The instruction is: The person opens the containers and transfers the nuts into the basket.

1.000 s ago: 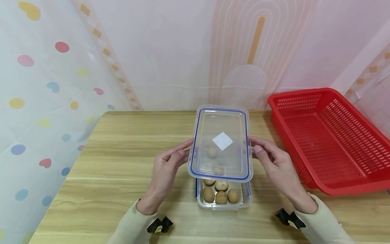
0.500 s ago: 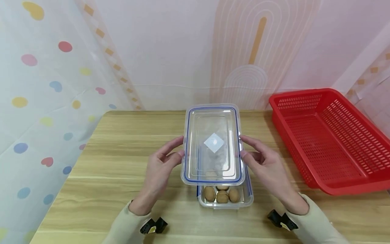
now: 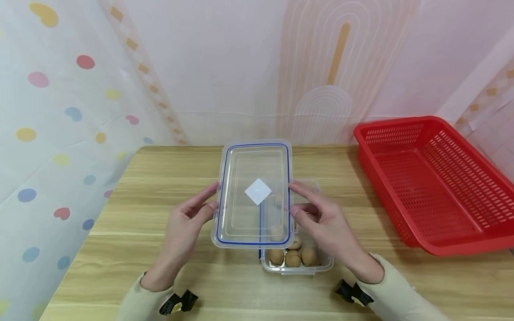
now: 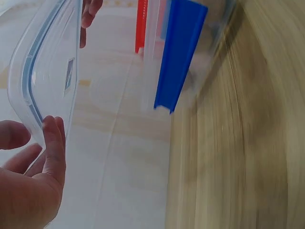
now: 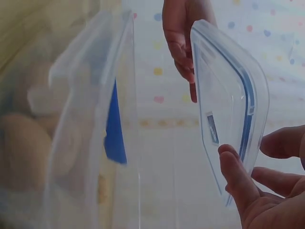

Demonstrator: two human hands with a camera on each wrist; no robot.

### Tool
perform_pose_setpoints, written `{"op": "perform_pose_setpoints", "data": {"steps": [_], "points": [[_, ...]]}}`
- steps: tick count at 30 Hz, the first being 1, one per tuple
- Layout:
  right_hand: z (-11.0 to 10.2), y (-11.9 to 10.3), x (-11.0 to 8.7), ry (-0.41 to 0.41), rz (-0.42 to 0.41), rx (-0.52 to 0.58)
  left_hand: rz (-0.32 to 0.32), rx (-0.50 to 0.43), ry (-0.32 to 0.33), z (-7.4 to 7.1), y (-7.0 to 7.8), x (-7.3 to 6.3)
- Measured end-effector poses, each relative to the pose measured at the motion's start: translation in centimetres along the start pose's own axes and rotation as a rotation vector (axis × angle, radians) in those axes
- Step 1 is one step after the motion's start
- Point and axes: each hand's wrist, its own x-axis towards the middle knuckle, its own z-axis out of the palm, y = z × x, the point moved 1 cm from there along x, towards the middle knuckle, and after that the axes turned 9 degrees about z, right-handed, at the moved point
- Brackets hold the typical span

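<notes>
Partly above a clear plastic box point(image 3: 297, 269) hangs a rectangular, blue-lined clear lid point(image 3: 249, 216). Left hand point(image 3: 180, 234) and right hand point(image 3: 330, 226) pinch it.

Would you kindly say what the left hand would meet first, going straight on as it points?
Probably the clear blue-lined rectangular plastic lid, whose edge the left hand pinches; beyond that, depth is unclear.

A pale wood-grain worktop point(image 3: 116, 232), its streaks running side to side, meets a pinkish-white sheet point(image 3: 225, 67) printed with nested arches point(image 3: 309, 49), an orange bar point(image 3: 338, 53) and a slanting line of orange diamonds point(image 3: 143, 68). On the left, a whiter sheet point(image 3: 44, 165) carries scattered dots and hearts in red, pink, yellow and blue. Soft, even light covers everything, and faint creases cross the sheets.
</notes>
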Motion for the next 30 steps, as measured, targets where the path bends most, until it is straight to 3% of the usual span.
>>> {"op": "perform_pose_setpoints", "data": {"steps": [11,19,25,30], "points": [[3.4,0.2,-0.1,-0.071,0.007,0.013,-0.007,0.124,0.008,-3.2,0.5,0.1],[5.6,-0.2,0.2,-0.116,0.036,0.006,-0.016,0.171,0.028,-5.0,0.1,0.1],[7.1,-0.4,0.6,-0.163,0.046,0.017,-0.017,0.137,0.036,-6.7,-0.5,0.1],[8.2,-0.4,1.0,-0.192,0.075,0.033,-0.009,0.129,-0.021,-8.5,-0.7,0.2]]}}
